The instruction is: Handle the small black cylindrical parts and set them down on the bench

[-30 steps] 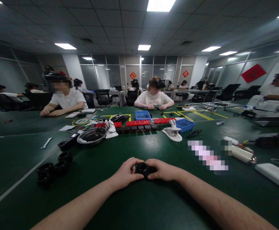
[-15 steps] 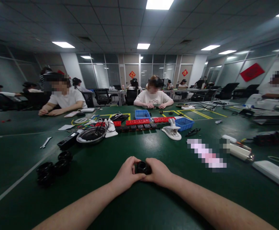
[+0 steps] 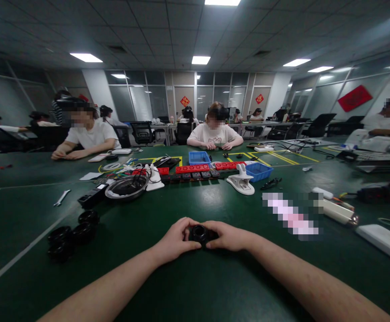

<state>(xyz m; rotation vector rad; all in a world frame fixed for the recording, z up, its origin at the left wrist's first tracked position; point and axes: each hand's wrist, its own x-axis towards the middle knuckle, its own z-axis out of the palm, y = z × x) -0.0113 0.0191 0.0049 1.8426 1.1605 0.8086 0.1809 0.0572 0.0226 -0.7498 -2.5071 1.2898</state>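
I note a small black ring-shaped part (image 3: 199, 233) pinched between both hands, low over the green table (image 3: 188, 286), its round opening facing up toward the camera. The left hand (image 3: 175, 241) closes on its left side with thumb and fingertips curled over the rim; the right hand (image 3: 230, 237) grips the right side the same way, so the part sits wholly between them. My judgement: it looks like a rigid moulded or rubber-cased piece, light, not fragile, with a matte surface that should not slip; the outer rim on opposite sides seems the sound place to hold, leaving the centre opening free. Well off to the left of the left hand lies a cluster of similar black rings (image 3: 70, 235). Beyond the hands, farther up the table, sit a metal bowl (image 3: 127, 187) with cables, a row of red power strips (image 3: 192, 169), a white clamp-like holder (image 3: 242, 182) and blue bins (image 3: 258, 171). To the right of the right hand lies a white strip (image 3: 384, 241). Other people sit across the table.
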